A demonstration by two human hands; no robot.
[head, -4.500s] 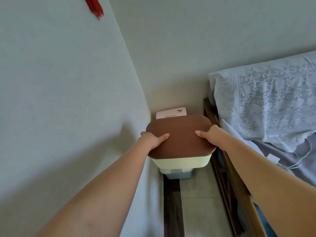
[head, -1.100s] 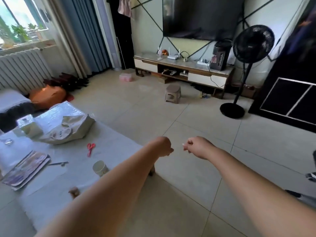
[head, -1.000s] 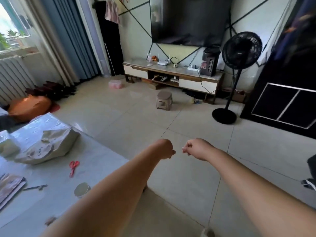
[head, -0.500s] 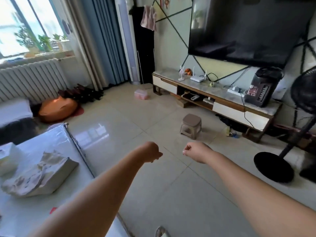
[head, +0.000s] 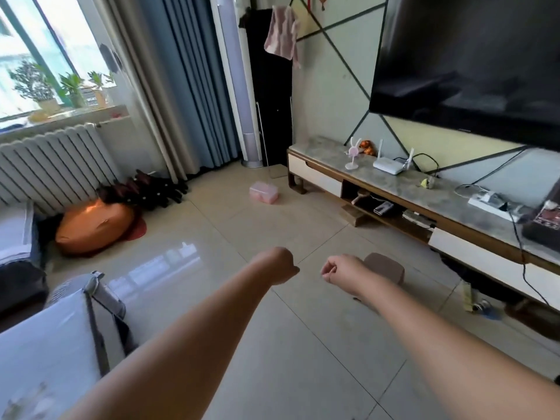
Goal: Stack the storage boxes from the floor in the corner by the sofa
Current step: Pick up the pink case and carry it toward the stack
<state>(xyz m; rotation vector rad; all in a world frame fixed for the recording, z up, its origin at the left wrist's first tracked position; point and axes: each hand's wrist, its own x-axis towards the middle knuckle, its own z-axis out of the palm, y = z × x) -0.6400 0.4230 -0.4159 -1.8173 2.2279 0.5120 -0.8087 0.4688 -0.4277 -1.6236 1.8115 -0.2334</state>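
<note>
1. One head-worn wide-angle view looks forward and down across a tiled floor (head: 194,237).
2. It faces the TV stand (head: 424,204) at right and the window (head: 45,56) at far left.
3. Both forearms reach in from the bottom edge, the left hand (head: 280,265) and right hand (head: 341,268) nearest mid-frame.
</note>
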